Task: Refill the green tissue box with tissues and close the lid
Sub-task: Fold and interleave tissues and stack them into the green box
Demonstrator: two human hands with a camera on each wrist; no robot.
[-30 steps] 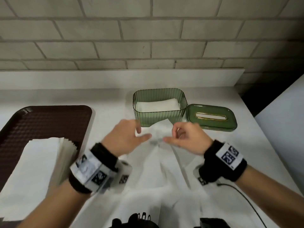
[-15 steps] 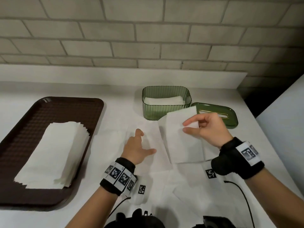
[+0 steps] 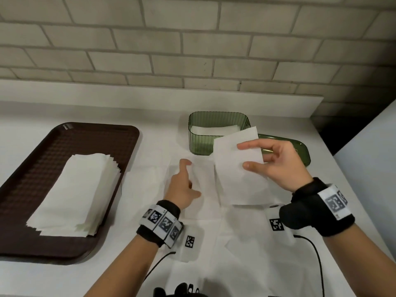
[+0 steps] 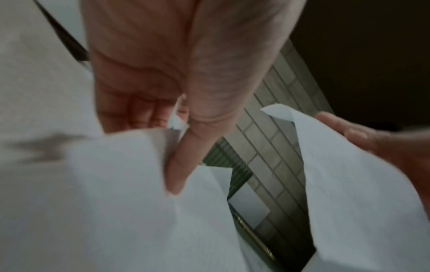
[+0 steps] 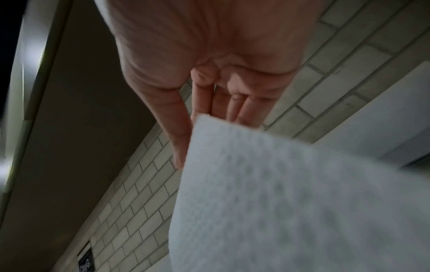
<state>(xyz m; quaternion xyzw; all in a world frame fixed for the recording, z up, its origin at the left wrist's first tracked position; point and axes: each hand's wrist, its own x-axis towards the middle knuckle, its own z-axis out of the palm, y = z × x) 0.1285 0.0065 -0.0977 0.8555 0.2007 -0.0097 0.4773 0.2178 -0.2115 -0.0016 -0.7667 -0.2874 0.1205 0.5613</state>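
Observation:
The green tissue box point(image 3: 201, 144) stands open at the back of the counter with a low layer of white tissues point(image 3: 214, 130) inside. Its green lid point(image 3: 300, 154) lies just to the right, partly hidden by my right hand point(image 3: 244, 156). That hand pinches a folded white tissue point(image 3: 235, 179) between thumb and fingers, raised in front of the box; the same tissue point(image 5: 291, 193) fills the right wrist view. My left hand point(image 3: 188, 179) is low on loose sheets point(image 3: 150, 181) spread on the counter. In the left wrist view a sheet edge point(image 4: 130, 156) rises between its thumb and curled fingers.
A brown tray point(image 3: 32, 168) on the left holds a stack of folded tissues point(image 3: 72, 189). Several loose sheets cover the counter in front of me. A brick wall runs along the back, and a pale panel point(image 3: 368, 168) stands at the right.
A second ago both hands were together on one tissue. Since then the right hand has lifted a folded tissue up toward the box, and the left hand has dropped onto the sheets.

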